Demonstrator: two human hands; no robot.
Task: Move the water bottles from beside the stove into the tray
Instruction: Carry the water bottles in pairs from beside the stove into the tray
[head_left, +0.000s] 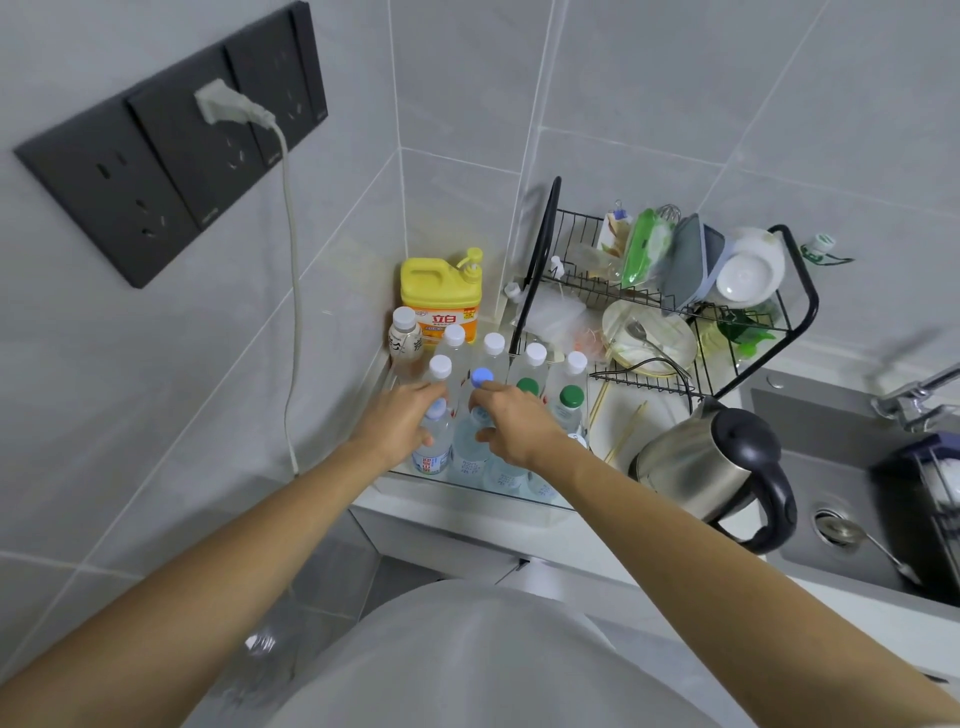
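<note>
Both hands are down among the water bottles (470, 400) crowded in the clear tray (467, 493), which sits on the worktop (613, 431) at the middle of the frame. The left hand (397, 421) curls round the neck of a blue-capped bottle (434, 441) at the tray's near left. The right hand (511, 423) pinches the top of another blue-capped bottle (470, 441) just beside it. Both bottles stand upright inside the tray walls, so the step in hand looks like the setting-down of a pair. Next, I judge, each hand should let go without tipping the neighbours, then lift straight up clear of the caps. No stove shows here, so whether more bottles wait there cannot be told.
</note>
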